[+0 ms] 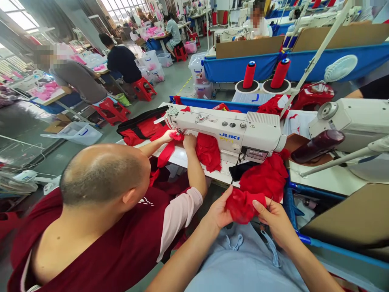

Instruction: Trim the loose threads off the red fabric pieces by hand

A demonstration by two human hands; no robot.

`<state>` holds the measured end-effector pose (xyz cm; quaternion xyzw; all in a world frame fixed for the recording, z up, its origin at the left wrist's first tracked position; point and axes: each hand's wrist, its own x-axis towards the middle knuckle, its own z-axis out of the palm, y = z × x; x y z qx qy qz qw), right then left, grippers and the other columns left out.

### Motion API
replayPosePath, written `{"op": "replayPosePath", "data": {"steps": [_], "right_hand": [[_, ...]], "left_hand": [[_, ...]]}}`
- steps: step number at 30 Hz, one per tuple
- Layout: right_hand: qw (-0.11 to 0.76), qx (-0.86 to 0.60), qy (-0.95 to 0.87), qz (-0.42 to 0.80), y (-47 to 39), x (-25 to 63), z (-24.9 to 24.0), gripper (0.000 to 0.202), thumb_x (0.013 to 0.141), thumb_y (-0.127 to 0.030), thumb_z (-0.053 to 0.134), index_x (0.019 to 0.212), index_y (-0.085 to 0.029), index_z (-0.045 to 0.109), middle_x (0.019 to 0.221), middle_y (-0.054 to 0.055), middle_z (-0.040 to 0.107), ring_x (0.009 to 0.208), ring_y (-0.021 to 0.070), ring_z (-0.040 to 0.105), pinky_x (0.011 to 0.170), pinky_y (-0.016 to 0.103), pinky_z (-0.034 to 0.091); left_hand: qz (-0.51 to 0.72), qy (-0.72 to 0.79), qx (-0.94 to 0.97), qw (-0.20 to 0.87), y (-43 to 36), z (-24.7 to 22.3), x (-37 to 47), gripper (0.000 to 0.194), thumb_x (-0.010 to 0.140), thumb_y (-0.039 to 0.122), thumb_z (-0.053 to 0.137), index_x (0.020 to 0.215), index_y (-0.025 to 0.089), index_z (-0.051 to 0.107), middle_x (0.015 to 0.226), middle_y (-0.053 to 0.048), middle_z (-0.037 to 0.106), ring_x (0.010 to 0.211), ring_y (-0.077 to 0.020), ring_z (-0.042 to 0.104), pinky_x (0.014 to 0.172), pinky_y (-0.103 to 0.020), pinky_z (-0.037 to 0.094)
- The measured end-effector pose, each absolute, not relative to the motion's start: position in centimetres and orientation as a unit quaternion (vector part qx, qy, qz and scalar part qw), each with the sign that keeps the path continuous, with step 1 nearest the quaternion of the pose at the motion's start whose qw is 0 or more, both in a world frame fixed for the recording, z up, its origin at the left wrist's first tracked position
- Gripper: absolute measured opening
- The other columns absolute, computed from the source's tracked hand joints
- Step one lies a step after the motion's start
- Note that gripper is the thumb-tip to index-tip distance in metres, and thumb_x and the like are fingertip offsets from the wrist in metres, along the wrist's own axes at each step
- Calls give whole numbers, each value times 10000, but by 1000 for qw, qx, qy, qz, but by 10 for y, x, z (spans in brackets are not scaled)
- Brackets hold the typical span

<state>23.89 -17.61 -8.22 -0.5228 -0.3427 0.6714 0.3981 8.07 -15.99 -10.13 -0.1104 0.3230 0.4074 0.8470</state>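
A thin, crumpled piece of red fabric is stretched between my two hands in front of my light blue clothing. My left hand pinches its left side, fingers behind the cloth. On the other side, my right hand grips the edge between thumb and fingers. Something small and dark shows by the right fingers, too unclear to name. Just beyond lies a heap of red fabric on the sewing table, with a black phone-like object beside it.
At left, a co-worker in a maroon top guides red cloth under a white JUKI sewing machine. Two red thread cones stand behind it. To the right are another machine, a slanting pole and a blue-edged cardboard bin.
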Motion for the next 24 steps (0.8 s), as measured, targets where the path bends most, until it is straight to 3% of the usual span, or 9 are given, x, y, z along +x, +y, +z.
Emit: {"op": "replayPosePath", "data": {"steps": [3, 9, 13, 18, 21, 24], "right_hand": [[392, -519, -346, 676, -176, 238, -83, 489, 616, -634, 773, 676, -166, 641, 462, -104, 288, 422, 44, 181, 395, 186, 157], [386, -515, -359, 676, -177, 238, -78, 520, 614, -658, 760, 604, -177, 562, 464, -101, 272, 438, 49, 178, 413, 196, 152], [388, -516, -365, 671, -178, 241, -75, 511, 631, -655, 754, 647, -173, 586, 477, -95, 288, 443, 52, 188, 409, 193, 166], [371, -524, -402, 653, -180, 248, -73, 492, 671, -660, 717, 680, -181, 608, 474, -86, 307, 410, 57, 200, 369, 192, 189], [353, -494, -513, 607, -185, 246, -64, 477, 756, -653, 637, 699, -179, 653, 494, -42, 431, 425, 94, 348, 400, 214, 332], [346, -436, -634, 538, -193, 239, -53, 398, 864, -532, 562, 726, -179, 687, 626, 26, 611, 580, 166, 555, 559, 256, 475]], "left_hand": [[408, 351, -116, 835, -163, -102, 82, 176, 802, 272, 718, 848, 106, 681, 769, -88, 758, 946, -231, 717, 979, -330, 467], [366, 399, -127, 831, -165, -94, 82, 370, 842, 414, 655, 908, 50, 679, 756, -153, 742, 693, -250, 729, 843, -412, 536], [451, 428, -101, 776, -159, -90, 81, 192, 825, 268, 692, 885, 88, 661, 769, -106, 742, 688, -197, 716, 829, -343, 547], [549, 434, -73, 711, -148, -82, 77, 190, 796, 306, 733, 825, 154, 622, 729, -22, 712, 628, -133, 671, 761, -275, 557], [582, 454, -72, 671, -139, -82, 78, 225, 785, 359, 738, 798, 181, 602, 648, 28, 656, 560, -107, 621, 719, -253, 551], [577, 489, -86, 649, -129, -87, 80, 275, 793, 386, 721, 706, 178, 564, 559, 35, 599, 474, -103, 558, 639, -253, 538]]}}
